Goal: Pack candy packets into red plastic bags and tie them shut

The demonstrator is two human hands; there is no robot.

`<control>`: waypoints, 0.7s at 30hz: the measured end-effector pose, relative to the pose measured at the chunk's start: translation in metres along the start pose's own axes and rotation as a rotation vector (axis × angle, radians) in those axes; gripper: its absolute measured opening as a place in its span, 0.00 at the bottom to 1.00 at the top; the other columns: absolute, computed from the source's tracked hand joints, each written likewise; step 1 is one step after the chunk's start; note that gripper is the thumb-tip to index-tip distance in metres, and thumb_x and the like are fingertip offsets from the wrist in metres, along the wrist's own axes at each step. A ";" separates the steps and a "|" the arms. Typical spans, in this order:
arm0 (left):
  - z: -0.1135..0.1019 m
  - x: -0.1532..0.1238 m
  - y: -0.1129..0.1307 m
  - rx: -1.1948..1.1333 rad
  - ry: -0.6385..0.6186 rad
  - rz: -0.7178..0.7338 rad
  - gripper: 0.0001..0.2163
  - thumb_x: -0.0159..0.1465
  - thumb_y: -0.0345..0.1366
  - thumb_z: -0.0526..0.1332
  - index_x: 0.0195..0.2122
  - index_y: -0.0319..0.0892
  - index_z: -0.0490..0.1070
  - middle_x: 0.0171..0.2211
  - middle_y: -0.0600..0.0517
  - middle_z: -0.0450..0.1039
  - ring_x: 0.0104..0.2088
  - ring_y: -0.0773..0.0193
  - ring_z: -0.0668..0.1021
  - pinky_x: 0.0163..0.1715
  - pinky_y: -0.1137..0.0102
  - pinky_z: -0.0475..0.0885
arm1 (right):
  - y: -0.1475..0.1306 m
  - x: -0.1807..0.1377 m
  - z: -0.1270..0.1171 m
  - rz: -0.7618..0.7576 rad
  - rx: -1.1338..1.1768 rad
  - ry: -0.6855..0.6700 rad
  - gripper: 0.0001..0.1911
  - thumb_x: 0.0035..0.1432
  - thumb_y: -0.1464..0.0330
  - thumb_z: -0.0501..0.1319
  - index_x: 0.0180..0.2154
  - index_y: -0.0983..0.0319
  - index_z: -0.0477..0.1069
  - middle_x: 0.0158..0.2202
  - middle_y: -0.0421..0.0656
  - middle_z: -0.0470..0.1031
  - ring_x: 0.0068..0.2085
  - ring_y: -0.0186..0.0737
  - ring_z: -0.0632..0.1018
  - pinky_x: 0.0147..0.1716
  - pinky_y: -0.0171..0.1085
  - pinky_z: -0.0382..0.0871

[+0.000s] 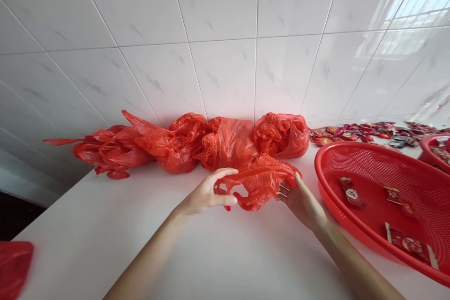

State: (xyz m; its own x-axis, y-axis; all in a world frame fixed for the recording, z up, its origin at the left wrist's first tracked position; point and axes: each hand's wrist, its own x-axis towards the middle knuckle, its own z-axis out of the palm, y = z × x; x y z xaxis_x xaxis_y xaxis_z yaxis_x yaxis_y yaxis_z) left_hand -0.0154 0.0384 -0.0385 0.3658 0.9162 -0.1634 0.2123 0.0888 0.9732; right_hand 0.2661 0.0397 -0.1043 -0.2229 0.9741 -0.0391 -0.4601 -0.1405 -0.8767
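Several bags point(230, 140) behind held bag point(262, 180), basket point(372, 213) alongside

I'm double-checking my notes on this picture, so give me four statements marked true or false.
1. The left hand and right hand are both at one loose red bag. True.
2. The red basket is beside the left hand. False: the red basket is beside the right hand.
3. Bundled bags sit in a row by the tiled wall. True.
4. Packets fill the basket to its rim. False: only a few packets lie inside.
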 end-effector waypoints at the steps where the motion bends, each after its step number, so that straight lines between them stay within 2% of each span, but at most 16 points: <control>1: 0.006 0.000 -0.002 0.077 -0.010 0.017 0.36 0.49 0.36 0.76 0.61 0.46 0.70 0.61 0.43 0.70 0.50 0.51 0.79 0.44 0.62 0.76 | 0.001 -0.001 0.000 -0.006 -0.036 -0.025 0.25 0.57 0.42 0.63 0.43 0.55 0.77 0.46 0.48 0.80 0.38 0.45 0.80 0.37 0.44 0.74; 3: 0.019 0.001 -0.006 0.175 -0.030 0.041 0.35 0.50 0.35 0.75 0.61 0.46 0.70 0.61 0.44 0.70 0.54 0.50 0.77 0.48 0.62 0.75 | 0.002 -0.003 0.002 -0.013 -0.123 -0.065 0.26 0.55 0.44 0.65 0.46 0.55 0.75 0.52 0.50 0.78 0.40 0.47 0.81 0.38 0.45 0.74; 6: 0.037 0.003 -0.010 0.195 -0.074 0.048 0.26 0.58 0.38 0.70 0.58 0.43 0.72 0.50 0.46 0.79 0.49 0.53 0.79 0.50 0.62 0.75 | 0.005 -0.007 0.007 -0.032 -0.226 -0.100 0.30 0.53 0.49 0.70 0.54 0.54 0.72 0.55 0.51 0.77 0.46 0.49 0.80 0.45 0.47 0.74; 8: 0.048 0.003 -0.011 0.188 -0.094 0.081 0.22 0.60 0.39 0.68 0.56 0.42 0.73 0.47 0.47 0.80 0.47 0.54 0.80 0.50 0.61 0.74 | 0.007 -0.009 0.012 -0.050 -0.253 -0.130 0.32 0.53 0.51 0.71 0.57 0.53 0.69 0.55 0.50 0.77 0.50 0.49 0.79 0.50 0.48 0.73; 12: 0.062 0.003 -0.010 0.203 -0.155 0.117 0.24 0.57 0.39 0.70 0.56 0.45 0.74 0.46 0.48 0.81 0.46 0.53 0.81 0.47 0.64 0.75 | 0.011 -0.013 0.021 -0.062 -0.272 -0.183 0.37 0.52 0.55 0.73 0.60 0.52 0.65 0.54 0.46 0.76 0.51 0.48 0.79 0.51 0.48 0.73; 14: 0.066 0.003 -0.009 0.222 -0.184 0.086 0.25 0.57 0.38 0.71 0.56 0.45 0.73 0.39 0.50 0.81 0.40 0.55 0.83 0.40 0.66 0.77 | 0.012 -0.015 0.024 -0.087 -0.322 -0.173 0.30 0.52 0.55 0.73 0.55 0.55 0.71 0.48 0.44 0.79 0.46 0.46 0.79 0.47 0.44 0.74; 16: 0.067 0.003 -0.008 0.222 -0.195 0.042 0.23 0.58 0.38 0.69 0.56 0.45 0.74 0.32 0.53 0.78 0.31 0.59 0.82 0.32 0.69 0.77 | 0.013 -0.015 0.025 -0.107 -0.383 -0.119 0.20 0.55 0.54 0.71 0.43 0.59 0.75 0.37 0.42 0.78 0.39 0.42 0.78 0.42 0.40 0.74; 18: 0.064 0.004 -0.008 0.190 -0.175 -0.007 0.19 0.60 0.41 0.67 0.53 0.44 0.75 0.30 0.54 0.76 0.24 0.63 0.79 0.26 0.70 0.76 | 0.013 -0.014 0.023 -0.113 -0.399 -0.040 0.19 0.57 0.52 0.68 0.34 0.61 0.74 0.31 0.40 0.76 0.35 0.41 0.75 0.38 0.39 0.72; 21: 0.052 0.005 -0.005 0.120 -0.059 -0.020 0.14 0.62 0.45 0.66 0.44 0.42 0.77 0.31 0.52 0.76 0.22 0.65 0.77 0.20 0.72 0.75 | 0.011 -0.011 0.018 -0.116 -0.322 0.065 0.21 0.55 0.50 0.69 0.30 0.61 0.73 0.30 0.41 0.75 0.35 0.41 0.75 0.39 0.40 0.71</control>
State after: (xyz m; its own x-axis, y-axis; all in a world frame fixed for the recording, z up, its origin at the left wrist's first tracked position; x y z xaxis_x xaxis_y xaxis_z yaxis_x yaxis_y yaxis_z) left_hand 0.0320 0.0222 -0.0529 0.4126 0.8897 -0.1954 0.3256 0.0563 0.9438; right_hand 0.2477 0.0245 -0.1050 -0.1246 0.9910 0.0483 -0.1823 0.0250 -0.9829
